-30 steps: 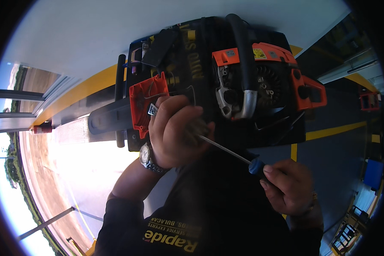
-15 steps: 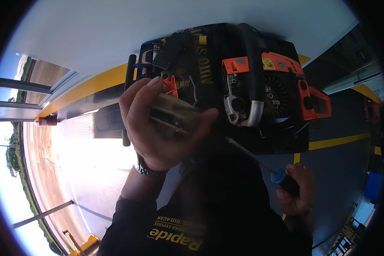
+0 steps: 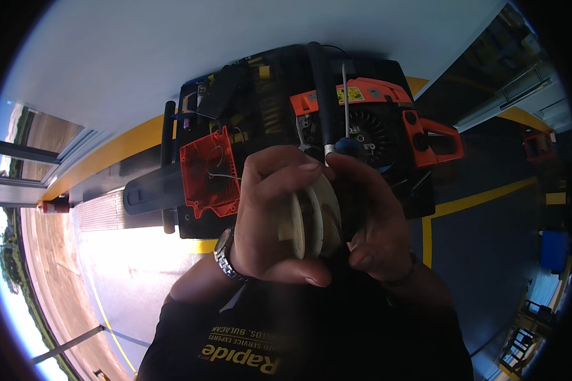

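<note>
Black bench [image 3: 286, 120] bears an orange chainsaw [image 3: 375, 120]; left hand [image 3: 270, 216] grips a cream pulley [image 3: 311, 219], right hand [image 3: 375, 216] a screwdriver [image 3: 344, 101].

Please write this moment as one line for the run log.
left hand: grips cream pulley | right hand: on pulley, holds screwdriver upright | behind: orange chainsaw

Both hands hide the chainsaw [image 3: 362, 120] body's lower middle; the cream pulley [image 3: 311, 219] held before it is blurred.
</note>
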Action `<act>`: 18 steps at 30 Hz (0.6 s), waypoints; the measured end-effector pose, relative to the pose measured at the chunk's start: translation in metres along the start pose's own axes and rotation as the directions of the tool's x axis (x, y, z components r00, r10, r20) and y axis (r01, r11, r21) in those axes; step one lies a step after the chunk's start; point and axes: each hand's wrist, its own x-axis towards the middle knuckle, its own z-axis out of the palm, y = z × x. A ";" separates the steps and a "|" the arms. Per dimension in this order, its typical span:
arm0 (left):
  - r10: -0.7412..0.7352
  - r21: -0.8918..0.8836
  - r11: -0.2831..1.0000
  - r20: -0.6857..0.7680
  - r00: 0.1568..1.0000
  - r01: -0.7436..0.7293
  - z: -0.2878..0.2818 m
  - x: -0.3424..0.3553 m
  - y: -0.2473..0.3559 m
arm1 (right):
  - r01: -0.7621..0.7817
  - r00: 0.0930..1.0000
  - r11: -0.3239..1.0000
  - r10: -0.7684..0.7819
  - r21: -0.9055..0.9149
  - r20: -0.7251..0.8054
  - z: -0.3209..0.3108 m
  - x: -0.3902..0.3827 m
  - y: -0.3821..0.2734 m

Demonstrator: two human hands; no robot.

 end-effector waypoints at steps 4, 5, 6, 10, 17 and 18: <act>0.141 0.177 0.974 0.004 0.990 -0.139 0.007 0.004 0.002 | -0.042 0.999 0.999 0.043 -0.032 0.034 0.001 0.006 0.001; 0.142 0.251 0.958 0.004 0.990 -0.139 0.004 0.003 0.004 | -0.068 0.996 0.995 0.072 -0.069 0.050 0.000 0.006 0.001; 0.145 0.285 0.948 0.001 0.989 -0.140 0.002 0.003 0.006 | -0.071 0.996 0.992 0.076 -0.104 0.046 0.001 0.006 0.000; 0.182 0.322 0.932 -0.016 0.983 -0.167 -0.004 0.003 0.005 | -0.070 0.996 0.972 0.079 -0.226 0.034 0.007 0.005 0.003; 0.193 0.262 0.948 -0.022 0.981 -0.181 -0.017 0.005 0.007 | -0.150 0.989 0.958 0.142 -0.245 -0.047 0.022 0.006 -0.001; 0.184 0.259 0.950 -0.002 0.983 -0.177 -0.019 0.005 0.008 | -0.149 0.989 0.965 0.141 -0.216 -0.055 0.023 0.006 0.000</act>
